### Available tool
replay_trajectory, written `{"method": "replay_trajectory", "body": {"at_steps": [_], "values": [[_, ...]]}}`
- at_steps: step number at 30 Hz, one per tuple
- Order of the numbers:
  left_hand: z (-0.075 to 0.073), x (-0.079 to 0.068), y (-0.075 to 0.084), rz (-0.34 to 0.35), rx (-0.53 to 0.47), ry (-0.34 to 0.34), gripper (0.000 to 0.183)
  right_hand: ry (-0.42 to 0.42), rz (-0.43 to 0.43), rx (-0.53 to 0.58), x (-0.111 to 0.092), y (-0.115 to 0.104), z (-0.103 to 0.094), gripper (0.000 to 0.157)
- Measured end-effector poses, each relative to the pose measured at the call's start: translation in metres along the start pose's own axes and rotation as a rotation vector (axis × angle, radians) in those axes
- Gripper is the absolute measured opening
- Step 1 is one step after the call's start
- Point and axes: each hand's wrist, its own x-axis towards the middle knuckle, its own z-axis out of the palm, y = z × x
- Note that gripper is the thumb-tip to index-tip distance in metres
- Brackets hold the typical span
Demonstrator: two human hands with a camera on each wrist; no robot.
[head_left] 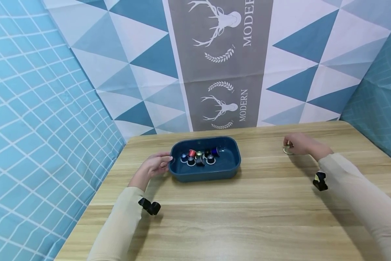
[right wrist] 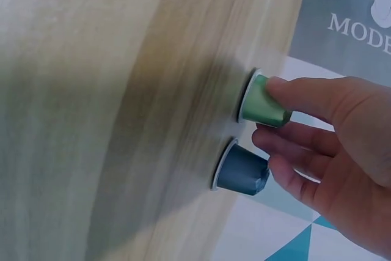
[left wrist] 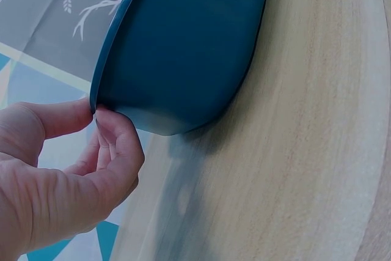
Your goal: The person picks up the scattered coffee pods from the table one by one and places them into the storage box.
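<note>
My left hand (head_left: pixel 156 165) pinches the rim at the left end of a dark blue tray (head_left: pixel 208 176); thumb and finger meet at that edge in the left wrist view. Several coffee capsules lie loose in the tray, among them a red capsule (head_left: pixel 192 153) and a blue capsule (head_left: pixel 215 151). Far to the right, my right hand (head_left: pixel 298 144) is low over the table. In the right wrist view it pinches a green coffee capsule (right wrist: pixel 264 102) between thumb and fingers, its wide rim at the tabletop. Close beside it stands a dark teal capsule (right wrist: pixel 240 168), near the lower fingers.
The wooden table (head_left: pixel 208 214) stretches toward me from a patterned cloth backdrop (head_left: pixel 143 47). Blue checked cloth (head_left: pixel 35 119) hangs along the left side, teal cloth (head_left: pixel 378 108) along the right. Each sleeve carries a black wrist camera (head_left: pixel 150 206).
</note>
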Motion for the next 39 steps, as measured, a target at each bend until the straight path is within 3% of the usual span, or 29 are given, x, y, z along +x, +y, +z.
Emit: {"method": "replay_trajectory", "body": {"at_steps": [15, 23, 39], "values": [[-0.005, 0.003, 0.008, -0.021, 0.004, -0.027, 0.058, 0.042, 0.09, 0.008, 0.011, -0.001, 0.006, 0.009], [-0.003, 0.003, 0.004, -0.02, 0.0, -0.046, 0.058, 0.024, 0.125, 0.025, 0.007, -0.002, 0.008, 0.009], [-0.004, 0.006, 0.002, -0.026, -0.012, -0.041, 0.057, 0.046, 0.116, 0.031, 0.009, 0.0, 0.014, 0.009]]}}
